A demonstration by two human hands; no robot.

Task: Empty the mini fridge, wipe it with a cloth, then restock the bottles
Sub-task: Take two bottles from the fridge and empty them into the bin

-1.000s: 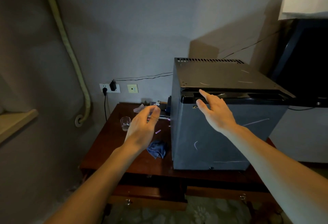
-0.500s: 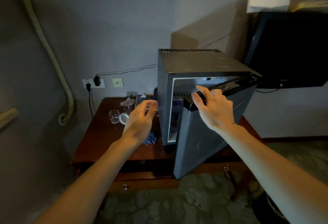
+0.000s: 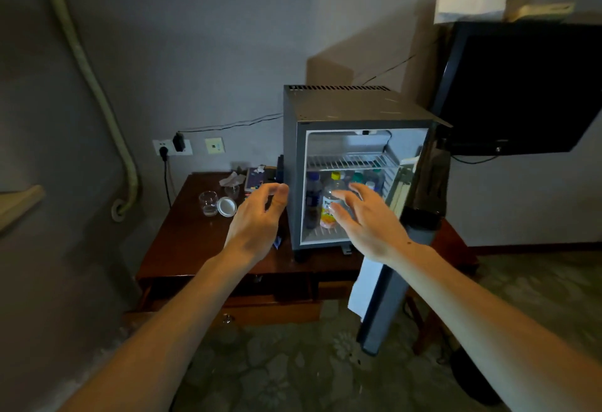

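Swung wide since the earlier frame, the fridge door (image 3: 386, 297) now stands open at the right, and the right hand (image 3: 368, 222) has left its top edge, its fingers spread and holding nothing in front of the bottles (image 3: 312, 199). The left hand (image 3: 257, 219) hovers loosely curled and empty by the left front edge of the mini fridge (image 3: 342, 105), which stands on the wooden tabletop (image 3: 195, 239). Inside, the bottles stand upright under a wire shelf (image 3: 351, 160), a yellow-capped bottle (image 3: 327, 216) nearest.

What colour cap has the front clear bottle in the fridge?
Yellow: the round cap tops the clear plastic bottle; head view.
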